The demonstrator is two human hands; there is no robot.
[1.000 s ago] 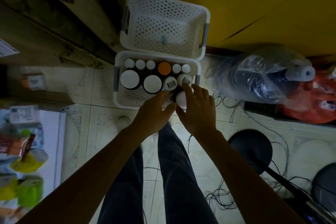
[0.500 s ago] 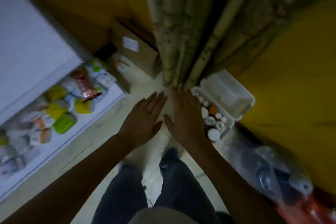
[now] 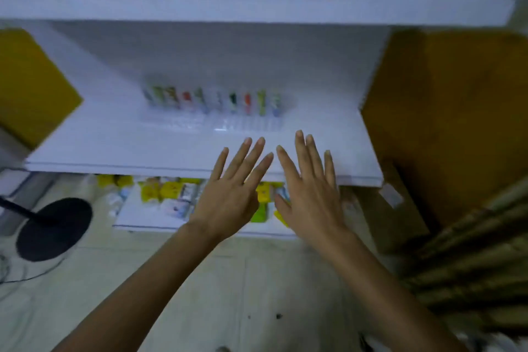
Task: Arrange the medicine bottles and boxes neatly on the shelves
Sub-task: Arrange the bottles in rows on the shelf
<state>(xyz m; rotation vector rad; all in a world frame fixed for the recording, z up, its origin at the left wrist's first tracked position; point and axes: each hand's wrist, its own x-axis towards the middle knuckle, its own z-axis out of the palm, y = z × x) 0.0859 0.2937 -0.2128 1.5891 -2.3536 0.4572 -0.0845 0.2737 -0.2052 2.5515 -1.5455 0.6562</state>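
Medicine boxes [image 3: 213, 100] stand in a blurred row beyond the fingertips of the left hand [image 3: 228, 200] and right hand [image 3: 310, 197], fingers spread wide, holding nothing.

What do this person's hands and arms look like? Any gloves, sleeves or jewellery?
Both are bare: the left hand and right hand have no gloves, rings or watch, and the forearms show no sleeves down to the frame's edge.
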